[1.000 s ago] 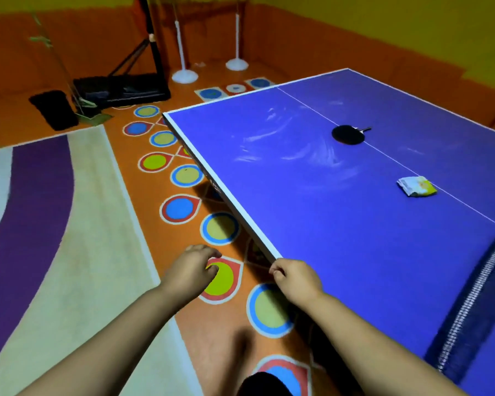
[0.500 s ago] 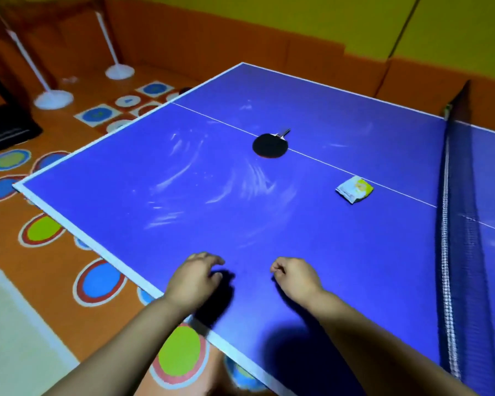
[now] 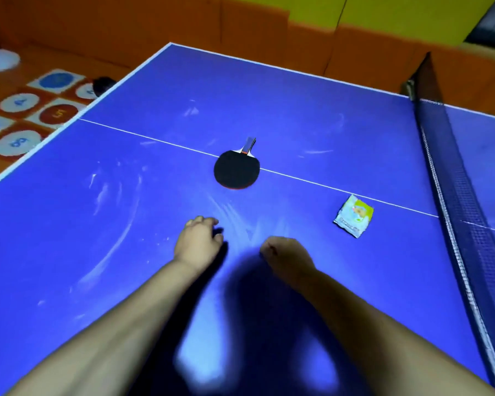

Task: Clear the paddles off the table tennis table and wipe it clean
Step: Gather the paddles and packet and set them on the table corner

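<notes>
Both arms have reached further out over the blue bench [image 3: 69,252] since a moment ago, so the paddle [image 3: 237,171] is way closer to the hands now; it lies flat, black side up, right on the white centre line with the handle pointing away; left hand [image 3: 197,241] hovers just short of it, fingers loosely bent, holding nothing; right hand [image 3: 286,255] beside it is curled into a fist, also holding nothing; crumpled little packet [image 3: 354,216] sits off to the right near the net [image 3: 452,178]; chalky smears [image 3: 117,224] all over the surface.
</notes>
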A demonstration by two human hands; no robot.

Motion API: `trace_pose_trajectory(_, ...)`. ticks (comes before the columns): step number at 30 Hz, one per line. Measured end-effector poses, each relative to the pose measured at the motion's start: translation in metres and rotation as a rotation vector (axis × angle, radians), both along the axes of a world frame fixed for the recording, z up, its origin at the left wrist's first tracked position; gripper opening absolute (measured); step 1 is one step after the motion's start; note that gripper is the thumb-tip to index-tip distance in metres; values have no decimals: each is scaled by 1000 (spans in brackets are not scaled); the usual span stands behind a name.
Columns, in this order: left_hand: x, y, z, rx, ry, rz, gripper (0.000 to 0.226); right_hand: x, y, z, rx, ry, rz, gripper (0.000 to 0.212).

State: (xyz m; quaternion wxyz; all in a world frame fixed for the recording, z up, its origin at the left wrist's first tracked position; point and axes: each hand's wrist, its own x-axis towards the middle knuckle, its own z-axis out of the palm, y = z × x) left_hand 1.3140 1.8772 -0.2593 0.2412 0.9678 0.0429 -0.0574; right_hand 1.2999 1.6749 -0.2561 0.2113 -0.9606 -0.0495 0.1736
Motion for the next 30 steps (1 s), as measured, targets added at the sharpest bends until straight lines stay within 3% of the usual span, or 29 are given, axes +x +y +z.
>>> trace_pose_trajectory(2, 52, 5, -14, 7, -10, 21, 39, 44, 16, -10, 45, -35, -23, 41)
trace_pose_trajectory(5, 119, 11, -35, 19, -5, 74, 38, 107, 34, -28, 122, -38, -132, 23)
trace_pose_trajectory(8, 167, 16, -55, 32, 40, 103, 40, 155, 45, -42, 146, -40, -248, 31)
trace_pose_trajectory(11, 197, 18, -70, 56, 73, 78, 40, 188, 54, -52, 162, -14, -296, 31)
trace_pose_trajectory(15, 221, 20, -79, 77, 101, 63, 45, 210, 62, -56, 315, 50, -451, 10)
trace_pose_trajectory(17, 228, 22, -80, 59, 107, 62, 41, 214, 66, -59, 405, 105, -529, 17)
trace_pose_trajectory(21, 230, 20, -80, -84, 90, 132, 31, 214, 73, -68, 564, 128, -612, 40)
trace_pose_trajectory(23, 228, 15, -79, -219, 37, 225, 26, 213, 74, -66, 638, 132, -674, 30)
trace_pose_trajectory(27, 223, -5, -66, -713, -14, 379, 27, 209, 67, -63, 713, 140, -721, 20)
trace_pose_trajectory(30, 215, -19, -54, -824, -17, 404, 38, 197, 57, -58, 686, 153, -698, 18)
